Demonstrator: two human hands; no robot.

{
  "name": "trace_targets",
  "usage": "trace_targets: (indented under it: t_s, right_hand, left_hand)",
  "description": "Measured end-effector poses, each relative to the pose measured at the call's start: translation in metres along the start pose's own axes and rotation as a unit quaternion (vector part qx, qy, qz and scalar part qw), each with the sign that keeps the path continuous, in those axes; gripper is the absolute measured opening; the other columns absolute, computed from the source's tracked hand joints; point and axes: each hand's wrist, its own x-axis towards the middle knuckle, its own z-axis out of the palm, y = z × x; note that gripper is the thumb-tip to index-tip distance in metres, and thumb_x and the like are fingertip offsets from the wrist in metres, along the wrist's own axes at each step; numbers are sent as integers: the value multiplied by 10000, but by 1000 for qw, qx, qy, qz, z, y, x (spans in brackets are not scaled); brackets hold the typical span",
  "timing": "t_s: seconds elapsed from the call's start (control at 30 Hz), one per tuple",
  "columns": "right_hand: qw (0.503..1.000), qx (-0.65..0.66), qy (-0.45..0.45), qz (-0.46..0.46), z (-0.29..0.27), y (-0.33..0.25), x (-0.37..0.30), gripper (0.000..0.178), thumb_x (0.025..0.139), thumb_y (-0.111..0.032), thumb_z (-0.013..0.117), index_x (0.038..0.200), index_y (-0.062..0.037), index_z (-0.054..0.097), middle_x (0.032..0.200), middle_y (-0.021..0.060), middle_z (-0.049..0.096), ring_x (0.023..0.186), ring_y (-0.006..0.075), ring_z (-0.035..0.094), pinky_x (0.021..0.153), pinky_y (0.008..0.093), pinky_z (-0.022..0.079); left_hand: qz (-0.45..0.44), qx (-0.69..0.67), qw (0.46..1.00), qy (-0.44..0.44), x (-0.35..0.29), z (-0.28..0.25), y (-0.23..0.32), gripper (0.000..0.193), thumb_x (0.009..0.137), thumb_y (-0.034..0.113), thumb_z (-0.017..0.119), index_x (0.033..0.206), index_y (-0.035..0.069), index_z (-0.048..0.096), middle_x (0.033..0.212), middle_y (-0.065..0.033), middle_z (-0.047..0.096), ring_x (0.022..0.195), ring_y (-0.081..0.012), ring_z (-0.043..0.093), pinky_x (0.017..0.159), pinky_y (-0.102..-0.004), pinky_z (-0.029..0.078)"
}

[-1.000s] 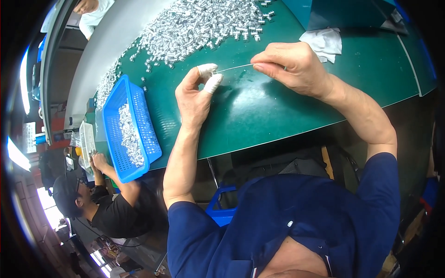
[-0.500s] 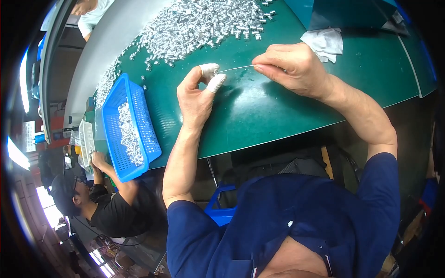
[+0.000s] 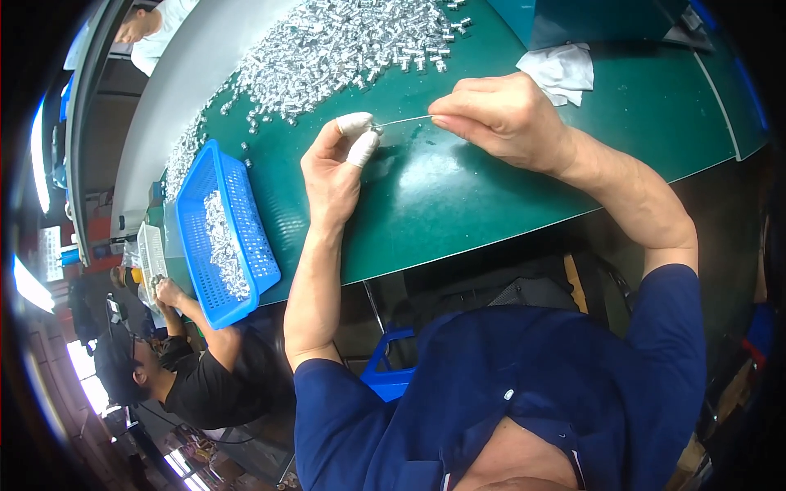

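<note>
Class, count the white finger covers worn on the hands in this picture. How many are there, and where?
2: both on the left hand, capping thumb and forefinger. Others may be hidden.

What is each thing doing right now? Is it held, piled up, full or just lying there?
left hand: pinching a small metal part, white fingertip covers on
right hand: holding a thin wire
metal parts: loose pile on the table
blue basket: partly filled
white cloth: crumpled, lying untouched
</note>
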Motion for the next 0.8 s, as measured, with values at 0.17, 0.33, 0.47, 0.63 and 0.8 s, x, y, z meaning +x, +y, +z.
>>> trace_targets:
  t_s: [0.17,0.33,0.47,0.63,0.8]
  right_hand:
    - [929,219,-71,290,5,-6,-4,145,916,-128,699,975,4,710,725,64,675,631,113,634,556,269,488]
    - [890,273,-89,354,10,-2,-1,183,912,-137,710,1023,8,708,747,51,685,683,101,640,578,248,488]
    - [991,92,7,95,4,3,4,165,868,-68,735,1019,-6,709,766,71,687,676,155,656,578,276,508]
    - [998,-3,-34,-48,-4,18,1,211,815,-49,756,1014,-16,693,780,110,666,668,262,655,574,327,533]
    - [994,-41,-57,-83,-9,17,2,170,821,-68,757,969,-15,693,758,104,660,652,267,652,559,331,527]
  left_hand:
    - [48,124,991,-8,-2,9,-1,222,846,22,760,1052,-1,679,968,-27,700,897,-96,639,832,-245,508]
    - [12,87,996,5,0,9,-2,201,864,29,750,1051,6,677,949,-15,695,868,-95,639,815,-243,513]
    - [-64,-12,998,-18,1,6,3,185,886,30,733,1059,10,670,926,-17,691,830,-97,643,779,-244,523]
    - [-48,-10,998,-27,0,4,0,176,896,27,721,1063,8,668,917,-24,691,816,-95,644,747,-244,532]
    - [-44,-11,999,-20,-1,4,0,175,894,24,721,1060,8,668,915,-22,690,817,-94,643,738,-240,531]
